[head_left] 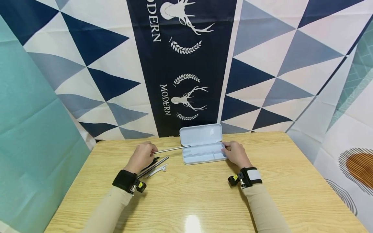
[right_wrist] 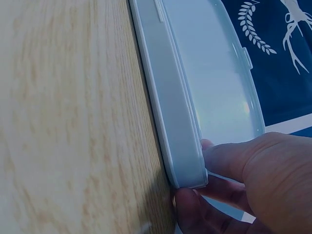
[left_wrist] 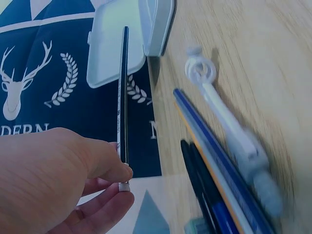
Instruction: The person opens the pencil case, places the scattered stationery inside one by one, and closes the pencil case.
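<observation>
My left hand (head_left: 142, 157) pinches a slim dark-and-silver pencil (left_wrist: 123, 97) near its white end, between thumb and fingers. The pencil's far end reaches over the open pale blue pencil case (head_left: 201, 136) in the head view. The case lies at the table's back with its lid raised against the wall cloth; a ridge divides its tray. At the case's right end my right hand (head_left: 235, 153) grips the rim, thumb at the inner side and fingers outside in the right wrist view. Beneath the left hand lie dark pens (left_wrist: 204, 185) and striped pencils (left_wrist: 219, 146).
A white tool with a ring (left_wrist: 229, 117) lies beside the pencils; its kind is unclear. The wooden table (head_left: 186, 191) ends at a patterned wall cloth (head_left: 186, 64) behind the case. Teal cloth (head_left: 35, 129) hangs on the left.
</observation>
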Motion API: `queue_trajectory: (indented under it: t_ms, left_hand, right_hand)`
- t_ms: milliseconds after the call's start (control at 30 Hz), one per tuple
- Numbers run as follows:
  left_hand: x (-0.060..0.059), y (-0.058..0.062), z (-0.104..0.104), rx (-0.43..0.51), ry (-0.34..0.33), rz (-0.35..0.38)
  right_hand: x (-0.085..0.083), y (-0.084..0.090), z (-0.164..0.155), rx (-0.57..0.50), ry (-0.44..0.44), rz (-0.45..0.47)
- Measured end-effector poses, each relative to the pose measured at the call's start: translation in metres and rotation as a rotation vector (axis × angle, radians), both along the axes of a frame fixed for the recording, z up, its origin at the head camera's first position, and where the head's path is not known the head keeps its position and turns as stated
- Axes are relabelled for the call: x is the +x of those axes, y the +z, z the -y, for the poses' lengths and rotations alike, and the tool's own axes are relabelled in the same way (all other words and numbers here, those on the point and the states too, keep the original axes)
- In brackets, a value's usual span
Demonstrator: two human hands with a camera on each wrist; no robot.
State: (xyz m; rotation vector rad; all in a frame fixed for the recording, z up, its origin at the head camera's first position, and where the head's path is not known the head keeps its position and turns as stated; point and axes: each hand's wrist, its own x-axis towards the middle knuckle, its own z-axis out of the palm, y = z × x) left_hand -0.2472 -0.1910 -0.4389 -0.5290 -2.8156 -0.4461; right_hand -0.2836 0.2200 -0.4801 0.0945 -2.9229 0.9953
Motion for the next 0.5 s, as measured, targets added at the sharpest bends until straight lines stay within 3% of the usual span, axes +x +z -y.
queue_trajectory:
  t_ms: [500]
  left_hand:
    - [-0.007,-0.01,-0.033,-0.017,-0.055,-0.064]
  right_hand:
    - [0.0,0.0,0.001,-0.006,-0.003,0.007]
